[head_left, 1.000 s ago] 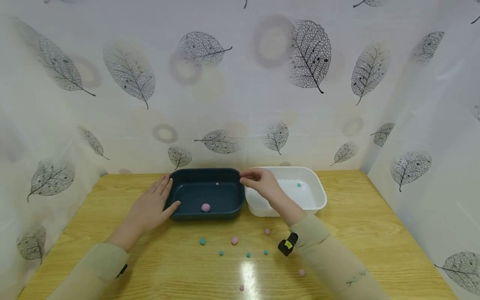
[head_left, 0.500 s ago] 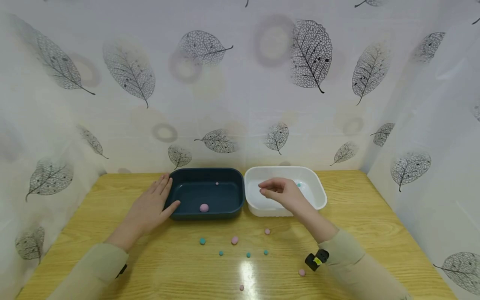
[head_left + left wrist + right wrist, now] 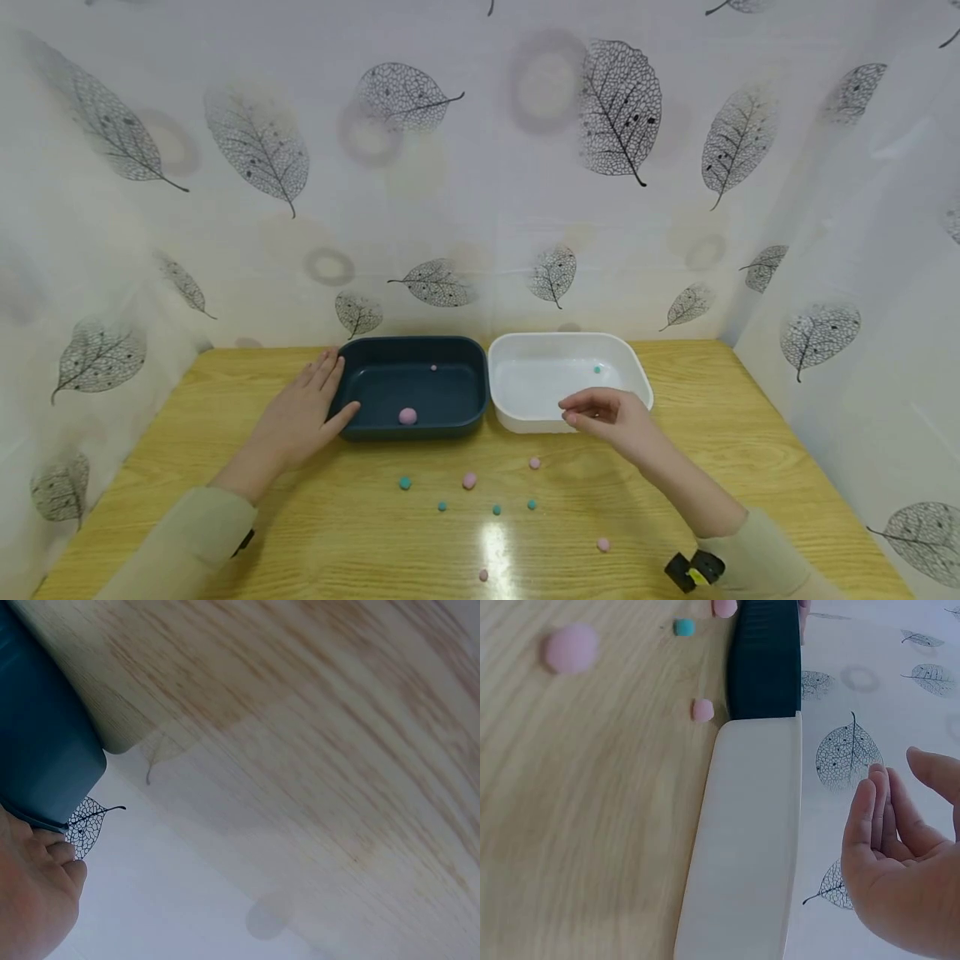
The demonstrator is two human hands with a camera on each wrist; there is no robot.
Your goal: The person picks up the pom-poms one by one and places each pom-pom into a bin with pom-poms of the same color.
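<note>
My left hand [image 3: 298, 410] rests flat at the left end of the dark blue tray [image 3: 352, 432], fingers straight along its rim. In the left wrist view its fingers [image 3: 56, 851] touch the tray's edge. A larger pink ball [image 3: 407, 416] and a tiny pink ball [image 3: 433, 367] lie in that tray. My right hand [image 3: 618, 419] hovers over the front right of the white tray [image 3: 517, 422]; its fingers are loosely bent with nothing between them, and in the right wrist view the thumb [image 3: 934, 771] stands apart. A small teal ball [image 3: 597, 369] lies inside the white tray.
On the wooden table [image 3: 337, 533] in front of the trays lie several small balls, among them a teal ball [image 3: 405, 483], a pink ball [image 3: 469, 481] and another pink ball [image 3: 603, 545]. A leaf-patterned curtain [image 3: 480, 200] encloses the back and sides.
My right hand has moved from the dark tray's right rim, right and toward me across the white tray. The larger pink ball shifted slightly left. The left hand stayed put.
</note>
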